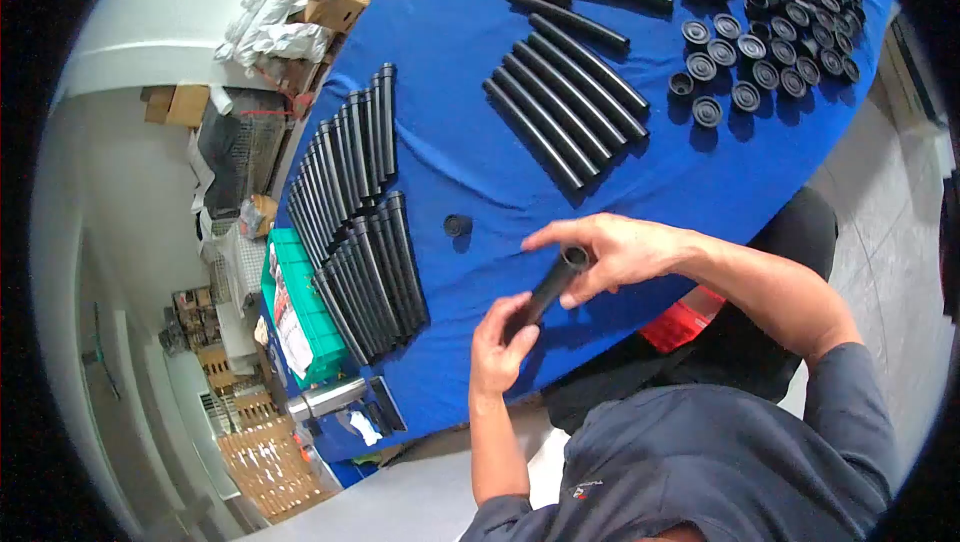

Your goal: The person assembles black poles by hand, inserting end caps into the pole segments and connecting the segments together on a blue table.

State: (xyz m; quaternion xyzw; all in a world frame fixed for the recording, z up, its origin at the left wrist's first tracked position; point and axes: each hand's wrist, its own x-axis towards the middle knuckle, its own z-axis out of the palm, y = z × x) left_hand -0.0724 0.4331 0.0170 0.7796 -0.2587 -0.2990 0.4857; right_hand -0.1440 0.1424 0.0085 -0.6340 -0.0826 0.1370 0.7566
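L hand (495, 347) is gripping the black plastic tube (548, 300) w/ curled fingers at its near end, prob. steadying it over the blue-clothed desk (440, 157); R hand (630, 250) is spreading part-open by the far, open end, contact unclear.

Beyond the blue-draped table (450, 142), cardboard cartons (338, 2) stand by a white wall (120, 182); grey tiles (885, 202) cover the floor.
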